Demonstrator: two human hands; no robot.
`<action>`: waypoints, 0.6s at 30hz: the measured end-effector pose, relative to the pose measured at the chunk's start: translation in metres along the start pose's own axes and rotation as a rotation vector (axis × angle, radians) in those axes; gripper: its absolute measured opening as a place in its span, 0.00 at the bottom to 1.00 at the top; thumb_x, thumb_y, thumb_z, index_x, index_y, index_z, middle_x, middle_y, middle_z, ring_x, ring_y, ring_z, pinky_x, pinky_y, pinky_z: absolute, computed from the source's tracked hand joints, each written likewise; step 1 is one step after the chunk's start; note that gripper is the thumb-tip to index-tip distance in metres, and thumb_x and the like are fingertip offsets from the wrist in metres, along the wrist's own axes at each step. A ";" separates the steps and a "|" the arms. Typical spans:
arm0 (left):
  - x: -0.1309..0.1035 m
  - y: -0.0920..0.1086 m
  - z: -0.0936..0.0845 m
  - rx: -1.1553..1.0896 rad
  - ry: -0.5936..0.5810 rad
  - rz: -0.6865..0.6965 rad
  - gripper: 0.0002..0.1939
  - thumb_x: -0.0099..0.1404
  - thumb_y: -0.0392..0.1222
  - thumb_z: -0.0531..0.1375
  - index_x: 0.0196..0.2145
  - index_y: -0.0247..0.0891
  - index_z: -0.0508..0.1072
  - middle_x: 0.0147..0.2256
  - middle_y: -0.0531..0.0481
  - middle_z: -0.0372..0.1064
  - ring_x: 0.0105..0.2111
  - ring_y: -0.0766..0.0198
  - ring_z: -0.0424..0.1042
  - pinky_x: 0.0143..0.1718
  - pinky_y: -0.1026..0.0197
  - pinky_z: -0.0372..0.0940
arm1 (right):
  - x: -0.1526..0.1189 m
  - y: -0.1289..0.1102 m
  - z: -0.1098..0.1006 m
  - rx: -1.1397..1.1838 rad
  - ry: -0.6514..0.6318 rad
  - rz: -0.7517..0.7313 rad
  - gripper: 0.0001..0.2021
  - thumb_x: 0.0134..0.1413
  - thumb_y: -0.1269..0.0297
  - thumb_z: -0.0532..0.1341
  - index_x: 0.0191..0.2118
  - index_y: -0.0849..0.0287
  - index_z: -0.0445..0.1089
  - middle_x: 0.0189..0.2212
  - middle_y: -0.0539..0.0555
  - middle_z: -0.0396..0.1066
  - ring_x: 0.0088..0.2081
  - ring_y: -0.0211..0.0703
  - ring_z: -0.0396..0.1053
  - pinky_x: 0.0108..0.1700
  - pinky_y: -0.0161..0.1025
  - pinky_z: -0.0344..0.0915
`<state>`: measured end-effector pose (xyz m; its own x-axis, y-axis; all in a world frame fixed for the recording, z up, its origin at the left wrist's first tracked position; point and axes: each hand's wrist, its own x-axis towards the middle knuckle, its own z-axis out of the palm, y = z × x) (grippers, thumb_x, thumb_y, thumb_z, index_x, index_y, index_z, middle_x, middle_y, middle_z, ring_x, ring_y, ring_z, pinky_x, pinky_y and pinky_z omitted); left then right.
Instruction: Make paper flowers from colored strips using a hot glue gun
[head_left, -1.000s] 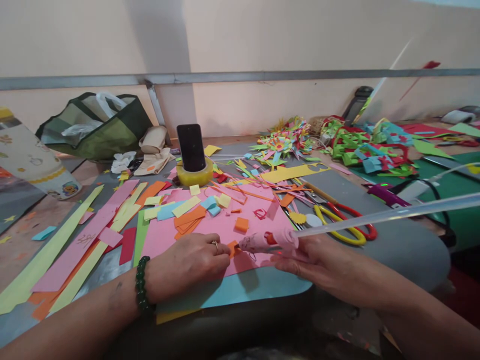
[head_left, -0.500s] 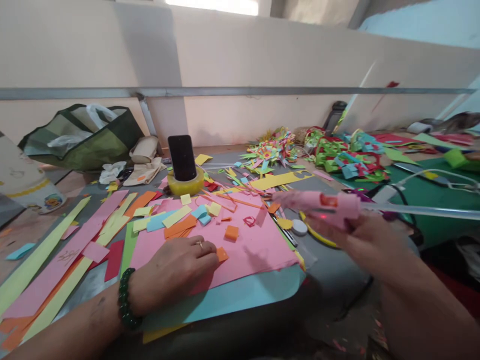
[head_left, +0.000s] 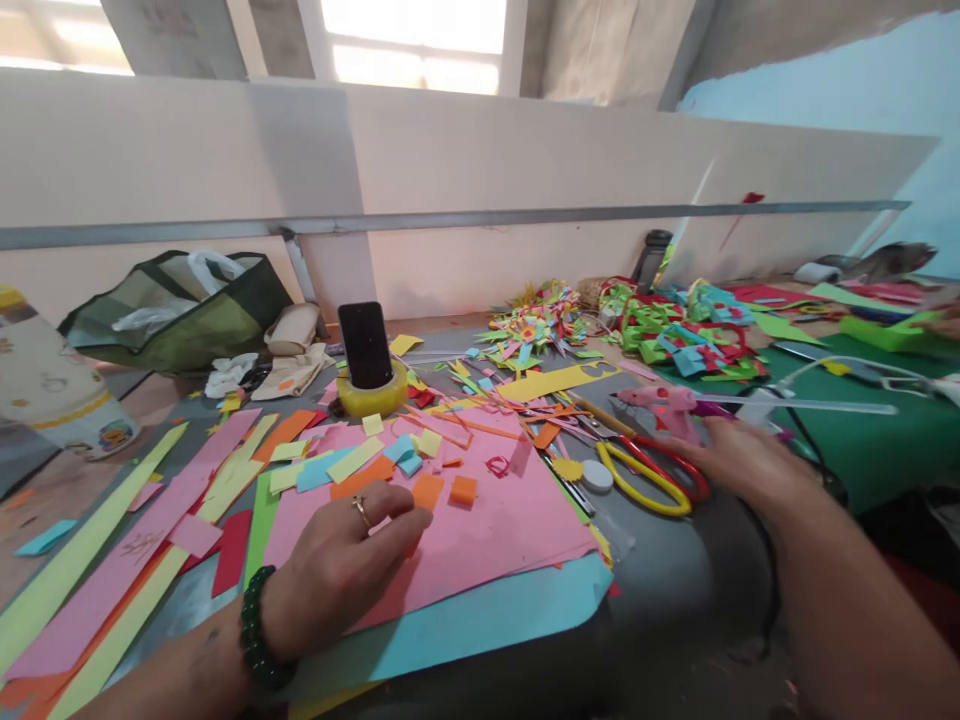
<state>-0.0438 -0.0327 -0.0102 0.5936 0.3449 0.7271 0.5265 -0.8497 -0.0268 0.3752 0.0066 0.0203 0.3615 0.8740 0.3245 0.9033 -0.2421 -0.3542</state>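
Note:
My left hand [head_left: 352,550], with a ring and a green bead bracelet on the wrist, is closed at the thumb and forefinger on a small orange paper piece [head_left: 428,491]. It is over a pink paper sheet [head_left: 502,535]. A folded orange paper square [head_left: 463,490] lies just right of the fingertips. On the right, my right hand [head_left: 739,460] grips the handle of a pink hot glue gun [head_left: 664,400], whose clear glue stick [head_left: 810,405] sticks out behind. The gun is low over the table, its nozzle pointing left. Below it lie yellow-handled scissors [head_left: 649,480] and red-handled scissors [head_left: 679,462].
A phone [head_left: 365,345] stands in a yellow tape roll [head_left: 373,393]. Long paper strips [head_left: 142,545] cover the left side, near a green bag [head_left: 180,320]. Colourful paper flowers [head_left: 536,320] are piled at the back. A white round lid [head_left: 597,476] sits beside the scissors.
My right hand has lowered the glue gun and moved it away to the right, uncovering the scissors. My left hand has turned and lifted the orange piece. The view has tilted up.

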 end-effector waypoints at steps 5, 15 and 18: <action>0.001 0.003 -0.005 -0.005 0.073 0.057 0.13 0.62 0.25 0.54 0.43 0.34 0.68 0.31 0.48 0.67 0.30 0.66 0.68 0.30 0.63 0.66 | -0.072 -0.079 -0.008 0.401 -0.329 -0.199 0.21 0.51 0.42 0.55 0.31 0.55 0.72 0.27 0.53 0.72 0.31 0.46 0.68 0.32 0.38 0.60; 0.005 0.014 -0.014 0.016 -0.024 0.258 0.12 0.64 0.29 0.54 0.46 0.31 0.68 0.32 0.45 0.72 0.30 0.63 0.72 0.29 0.60 0.70 | -0.127 -0.179 0.053 1.254 -0.923 -0.261 0.17 0.51 0.50 0.62 0.27 0.61 0.66 0.21 0.47 0.65 0.23 0.31 0.61 0.27 0.30 0.59; 0.006 0.015 -0.010 -0.172 0.039 0.048 0.11 0.64 0.27 0.54 0.43 0.35 0.69 0.34 0.47 0.71 0.32 0.66 0.72 0.32 0.65 0.69 | -0.124 -0.178 0.049 1.256 -0.923 -0.224 0.17 0.49 0.51 0.64 0.27 0.61 0.67 0.21 0.46 0.64 0.23 0.31 0.61 0.26 0.30 0.59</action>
<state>-0.0387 -0.0476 0.0003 0.5894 0.2895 0.7542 0.3844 -0.9216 0.0533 0.1578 -0.0378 -0.0001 -0.4319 0.9019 0.0085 -0.0137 0.0029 -0.9999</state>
